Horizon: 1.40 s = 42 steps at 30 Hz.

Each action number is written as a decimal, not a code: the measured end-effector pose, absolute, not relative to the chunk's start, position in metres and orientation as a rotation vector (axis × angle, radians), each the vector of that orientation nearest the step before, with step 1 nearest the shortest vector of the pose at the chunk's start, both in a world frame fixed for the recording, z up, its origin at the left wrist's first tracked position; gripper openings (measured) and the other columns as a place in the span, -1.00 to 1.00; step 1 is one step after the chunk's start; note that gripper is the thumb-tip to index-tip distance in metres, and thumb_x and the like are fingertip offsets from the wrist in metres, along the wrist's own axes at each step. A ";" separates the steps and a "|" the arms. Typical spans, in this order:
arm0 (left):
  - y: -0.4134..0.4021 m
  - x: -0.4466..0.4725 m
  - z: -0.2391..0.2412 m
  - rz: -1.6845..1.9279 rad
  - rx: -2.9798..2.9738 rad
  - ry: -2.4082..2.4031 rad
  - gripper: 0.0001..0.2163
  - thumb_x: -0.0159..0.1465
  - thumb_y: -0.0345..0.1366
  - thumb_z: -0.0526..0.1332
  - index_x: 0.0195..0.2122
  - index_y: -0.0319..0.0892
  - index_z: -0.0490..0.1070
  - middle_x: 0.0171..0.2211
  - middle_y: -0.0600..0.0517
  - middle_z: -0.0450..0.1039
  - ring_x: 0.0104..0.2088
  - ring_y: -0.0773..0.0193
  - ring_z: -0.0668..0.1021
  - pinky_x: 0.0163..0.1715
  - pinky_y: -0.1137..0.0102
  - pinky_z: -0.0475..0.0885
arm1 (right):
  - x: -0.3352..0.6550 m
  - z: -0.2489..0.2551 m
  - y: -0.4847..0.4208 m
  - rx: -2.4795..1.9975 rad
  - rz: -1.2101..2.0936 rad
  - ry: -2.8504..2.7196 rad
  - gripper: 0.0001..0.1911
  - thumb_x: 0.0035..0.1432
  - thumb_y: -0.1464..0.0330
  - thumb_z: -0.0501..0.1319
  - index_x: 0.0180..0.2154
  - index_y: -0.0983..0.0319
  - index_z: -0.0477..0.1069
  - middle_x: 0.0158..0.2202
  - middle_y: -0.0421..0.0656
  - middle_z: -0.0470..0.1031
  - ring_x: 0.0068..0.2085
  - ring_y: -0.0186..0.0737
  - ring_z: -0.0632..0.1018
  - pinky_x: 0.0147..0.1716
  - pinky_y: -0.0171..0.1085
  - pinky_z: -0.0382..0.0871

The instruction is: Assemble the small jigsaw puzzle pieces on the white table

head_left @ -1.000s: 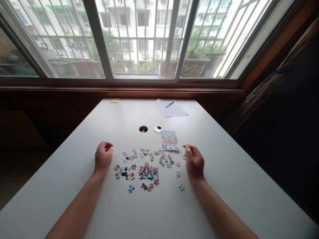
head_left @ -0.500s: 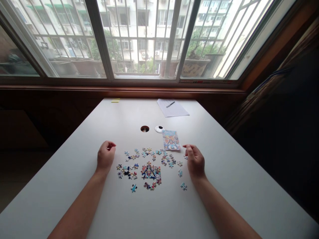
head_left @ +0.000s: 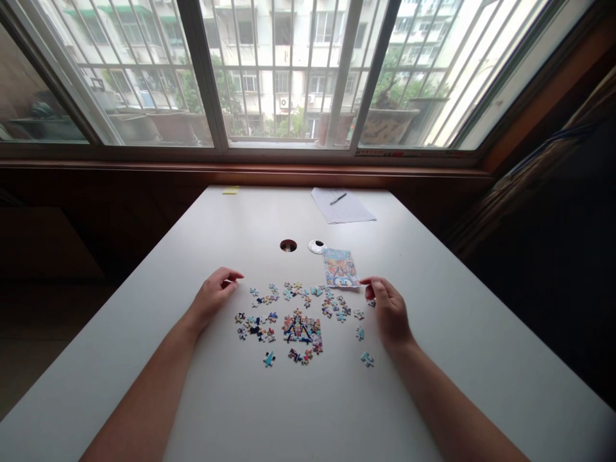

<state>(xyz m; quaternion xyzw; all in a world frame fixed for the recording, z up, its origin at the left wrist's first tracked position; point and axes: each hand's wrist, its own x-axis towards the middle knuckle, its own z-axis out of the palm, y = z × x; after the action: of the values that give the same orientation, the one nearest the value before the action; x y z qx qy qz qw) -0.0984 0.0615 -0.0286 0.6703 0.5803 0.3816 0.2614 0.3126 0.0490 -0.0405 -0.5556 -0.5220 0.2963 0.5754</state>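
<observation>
A partly joined jigsaw puzzle (head_left: 301,327) lies on the white table, with several loose puzzle pieces (head_left: 255,328) around it. My left hand (head_left: 216,294) rests on the table left of the pieces. Its fingers reach toward them, apart and with nothing in them. At the right, my right hand (head_left: 389,309) has its index finger stretched to the lower right corner of a picture card (head_left: 341,267); whether it touches the card I cannot tell. The other fingers are bent, and one piece (head_left: 371,303) lies partly hidden beside them.
Behind the card are a round cable hole (head_left: 288,246) and its loose white cover (head_left: 316,247). Paper sheets (head_left: 346,210) with a pen (head_left: 338,199) lie at the far edge, as does a yellow slip (head_left: 230,190). A barred window (head_left: 289,83) stands beyond the table.
My left hand has turned and stretched its fingers rightward, out of a looser curl. My right index fingertip has come slightly closer to the card's corner. The whole view has shifted a little.
</observation>
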 end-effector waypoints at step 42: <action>0.059 -0.091 -0.036 0.841 2.198 1.575 -0.77 0.37 -0.14 0.16 -0.09 -0.03 0.57 -0.08 -0.02 0.51 0.00 0.06 0.44 0.04 0.18 0.37 | 0.315 -0.033 0.048 -1.248 0.638 -1.089 -0.74 0.30 0.17 0.17 -0.13 0.19 0.48 -0.37 -0.23 0.37 -0.40 -0.27 0.36 -0.39 -0.28 0.28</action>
<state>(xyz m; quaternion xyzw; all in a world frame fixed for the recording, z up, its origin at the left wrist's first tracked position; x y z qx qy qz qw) -0.0908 0.0589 -0.0355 0.7668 0.5496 0.2934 0.1544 0.3151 0.0479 -0.0333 -0.5451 -0.4759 0.2790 0.6314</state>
